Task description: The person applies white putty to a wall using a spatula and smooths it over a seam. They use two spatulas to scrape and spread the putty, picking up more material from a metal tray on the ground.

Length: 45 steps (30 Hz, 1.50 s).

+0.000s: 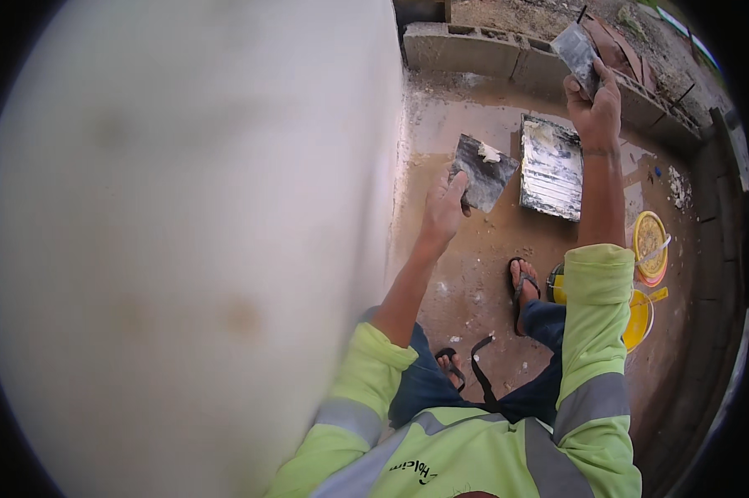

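Clearly, the work looks well under way, though the picture cannot show that it is finished. The wall (pixel 225 207) filling the left side is pale and seems broadly covered, yet it is blurred; a few faint brown and grey patches (pixel 242 317) show, and I cannot tell whether they are bare spots, stains or smudges on the lens.

The left hand (pixel 446 203) is closed on the near edge of a flat grey scraper (pixel 487 184), thumb on top, and the blade carries a small lump of white paste (pixel 489 153). The right hand (pixel 595 108), raised farther out, pinches the lower end of a second scraper (pixel 575 55) between thumb and fingers; its face looks grey with little paste. Neither blade touches the wall.

Between the two arms, on the wet brown floor (pixel 453 286), lies a dark tray (pixel 550 170) thickly smeared with white, so some material seems left. Finishing the wall, if those patches are real, and cleaning the tools and tray appear undone.
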Each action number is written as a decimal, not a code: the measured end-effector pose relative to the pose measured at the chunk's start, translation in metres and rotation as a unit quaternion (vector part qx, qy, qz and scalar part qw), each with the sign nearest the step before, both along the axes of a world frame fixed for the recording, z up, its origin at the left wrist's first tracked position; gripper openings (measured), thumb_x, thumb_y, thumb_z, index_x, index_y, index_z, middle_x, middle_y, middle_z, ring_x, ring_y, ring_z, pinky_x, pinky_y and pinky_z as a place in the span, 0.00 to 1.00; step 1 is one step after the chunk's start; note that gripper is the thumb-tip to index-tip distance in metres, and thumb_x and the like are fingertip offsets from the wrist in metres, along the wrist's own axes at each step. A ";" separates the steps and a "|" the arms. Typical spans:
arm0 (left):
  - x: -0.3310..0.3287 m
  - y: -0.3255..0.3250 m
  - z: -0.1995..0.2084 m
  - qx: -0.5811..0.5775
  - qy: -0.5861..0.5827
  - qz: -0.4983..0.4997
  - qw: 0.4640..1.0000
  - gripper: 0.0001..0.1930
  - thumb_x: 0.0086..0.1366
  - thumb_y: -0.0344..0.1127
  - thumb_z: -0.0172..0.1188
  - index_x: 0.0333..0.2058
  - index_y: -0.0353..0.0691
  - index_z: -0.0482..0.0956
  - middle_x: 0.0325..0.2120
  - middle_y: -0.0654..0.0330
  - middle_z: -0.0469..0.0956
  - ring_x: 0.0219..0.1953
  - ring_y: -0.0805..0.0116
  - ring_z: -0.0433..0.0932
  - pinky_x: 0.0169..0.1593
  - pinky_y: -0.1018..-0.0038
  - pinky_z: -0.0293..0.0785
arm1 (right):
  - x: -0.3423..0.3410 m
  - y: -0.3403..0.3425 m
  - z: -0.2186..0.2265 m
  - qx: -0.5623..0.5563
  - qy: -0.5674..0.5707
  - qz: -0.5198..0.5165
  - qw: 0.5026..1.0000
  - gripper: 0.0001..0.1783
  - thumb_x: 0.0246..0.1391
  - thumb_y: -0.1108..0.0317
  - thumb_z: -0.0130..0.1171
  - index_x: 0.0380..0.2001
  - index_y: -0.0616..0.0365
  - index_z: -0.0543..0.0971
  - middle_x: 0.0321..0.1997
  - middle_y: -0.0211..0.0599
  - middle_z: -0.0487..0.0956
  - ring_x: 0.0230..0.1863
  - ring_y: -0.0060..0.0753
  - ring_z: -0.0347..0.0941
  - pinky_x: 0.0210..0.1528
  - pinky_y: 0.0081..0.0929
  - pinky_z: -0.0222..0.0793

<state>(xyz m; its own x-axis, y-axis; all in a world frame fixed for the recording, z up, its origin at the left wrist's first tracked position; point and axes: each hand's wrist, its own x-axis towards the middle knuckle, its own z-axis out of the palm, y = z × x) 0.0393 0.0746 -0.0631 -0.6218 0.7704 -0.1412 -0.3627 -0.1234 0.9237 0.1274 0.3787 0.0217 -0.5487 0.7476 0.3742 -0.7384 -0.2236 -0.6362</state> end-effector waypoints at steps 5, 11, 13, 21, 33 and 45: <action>-0.008 -0.014 -0.003 -0.034 -0.012 0.017 0.999 0.11 0.71 0.40 0.49 0.41 0.38 0.74 0.28 0.66 0.75 0.26 0.79 0.71 0.29 0.78 0.69 | -0.026 -0.042 0.023 -0.181 -0.120 -0.171 0.961 0.12 0.63 0.69 0.49 0.45 0.64 0.74 0.43 0.38 0.77 0.42 0.41 0.76 0.39 0.41 0.77; 0.000 -0.004 0.007 -0.036 -0.021 -0.004 0.999 0.11 0.72 0.39 0.49 0.45 0.41 0.72 0.29 0.66 0.76 0.27 0.79 0.72 0.29 0.78 0.69 | -0.002 -0.056 0.042 -0.053 -0.150 -0.192 0.968 0.12 0.60 0.71 0.54 0.46 0.64 0.76 0.46 0.39 0.78 0.45 0.38 0.77 0.47 0.35 0.76; -0.004 -0.010 0.013 -0.061 -0.020 -0.015 0.998 0.10 0.72 0.39 0.48 0.46 0.41 0.72 0.30 0.67 0.76 0.28 0.79 0.72 0.30 0.78 0.69 | 0.025 -0.080 0.032 -0.016 -0.161 -0.195 0.967 0.12 0.60 0.72 0.54 0.46 0.64 0.76 0.47 0.38 0.79 0.45 0.37 0.77 0.48 0.33 0.75; -0.042 -0.052 0.066 0.081 0.115 0.096 0.985 0.13 0.73 0.39 0.47 0.51 0.41 0.69 0.42 0.64 0.77 0.40 0.74 0.77 0.41 0.74 0.75 | 0.100 -0.117 -0.045 -0.310 -0.126 -0.135 0.933 0.11 0.58 0.69 0.58 0.44 0.59 0.77 0.46 0.32 0.79 0.47 0.27 0.76 0.47 0.29 0.73; -0.018 -0.062 0.117 -0.026 0.235 0.209 0.949 0.14 0.72 0.40 0.46 0.49 0.38 0.68 0.39 0.61 0.74 0.38 0.71 0.73 0.37 0.73 0.72 | 0.085 -0.140 -0.033 -0.171 -0.107 -0.031 0.979 0.13 0.58 0.69 0.58 0.46 0.59 0.78 0.47 0.32 0.79 0.50 0.22 0.73 0.54 0.24 0.69; 0.017 -0.011 0.073 -0.074 0.257 0.130 0.955 0.15 0.75 0.40 0.41 0.49 0.37 0.70 0.36 0.65 0.75 0.33 0.78 0.72 0.34 0.77 0.70 | 0.052 -0.184 -0.043 -0.191 -0.195 0.106 0.956 0.14 0.64 0.63 0.54 0.43 0.65 0.77 0.39 0.30 0.80 0.37 0.15 0.74 0.43 0.19 0.72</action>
